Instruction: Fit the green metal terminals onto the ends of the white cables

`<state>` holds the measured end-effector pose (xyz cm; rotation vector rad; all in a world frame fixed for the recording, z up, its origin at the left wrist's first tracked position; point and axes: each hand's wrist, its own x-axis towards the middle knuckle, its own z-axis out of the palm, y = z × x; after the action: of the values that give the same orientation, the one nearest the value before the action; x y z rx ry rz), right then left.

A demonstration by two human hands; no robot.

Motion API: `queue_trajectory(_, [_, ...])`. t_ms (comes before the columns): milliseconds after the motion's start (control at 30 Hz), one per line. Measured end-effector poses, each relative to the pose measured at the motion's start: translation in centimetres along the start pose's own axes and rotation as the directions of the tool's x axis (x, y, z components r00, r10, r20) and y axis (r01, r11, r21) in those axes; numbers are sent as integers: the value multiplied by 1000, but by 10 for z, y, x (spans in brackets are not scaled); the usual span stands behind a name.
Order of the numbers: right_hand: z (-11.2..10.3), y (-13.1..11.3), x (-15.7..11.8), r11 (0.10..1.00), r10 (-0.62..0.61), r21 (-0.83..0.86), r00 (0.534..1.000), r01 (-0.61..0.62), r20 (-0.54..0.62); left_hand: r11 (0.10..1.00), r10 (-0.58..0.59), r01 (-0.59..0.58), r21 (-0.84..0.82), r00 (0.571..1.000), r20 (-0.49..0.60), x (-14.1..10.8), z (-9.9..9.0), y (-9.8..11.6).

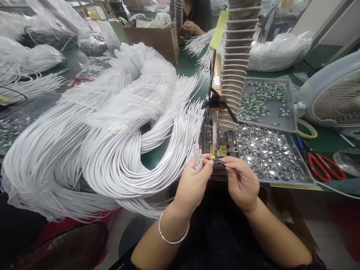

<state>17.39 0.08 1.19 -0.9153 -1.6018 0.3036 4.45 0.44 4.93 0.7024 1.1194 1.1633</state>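
My left hand [194,183] is closed around several short-looking white cable ends [197,159] with reddish tips, which stand upright out of the fist. Its thumb and forefinger pinch at a small yellow thing [213,158], too small to make out. Between the fingers of my right hand [242,184] runs a thin solder wire [244,177], its end near the left fingertips. A soldering iron [215,129], fixed upright with its tip down, meets the work between both hands. A large bundle of white cables [120,161], partly wrapped in clear plastic, lies left of my left hand.
Right of the iron are a tray of small metal parts [270,150] and a grey tray [292,108] with green-and-silver connectors. Red-handled scissors [326,167], a tape roll [308,128] and a fan [334,93] stand farther right. A ribbed hose [239,56] hangs overhead. Another person [194,22] sits opposite.
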Motion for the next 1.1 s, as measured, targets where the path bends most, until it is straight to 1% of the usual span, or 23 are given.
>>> queue_trajectory(300, [3, -6, 4, 997, -71, -40, 997, 71, 3, 1000, 13, -13, -3, 1000, -18, 0, 1, -2])
queue_trajectory(600, [5, -5, 6, 992, -99, -78, 995, 97, -19, 1000, -22, 22, -1, 998, -65, -1, 2, 2])
queue_trajectory(1100, [7, -6, 7, 985, -134, -120, 990, 128, -42, 1000, 16, -16, -1, 998, -67, -4, 3, 4])
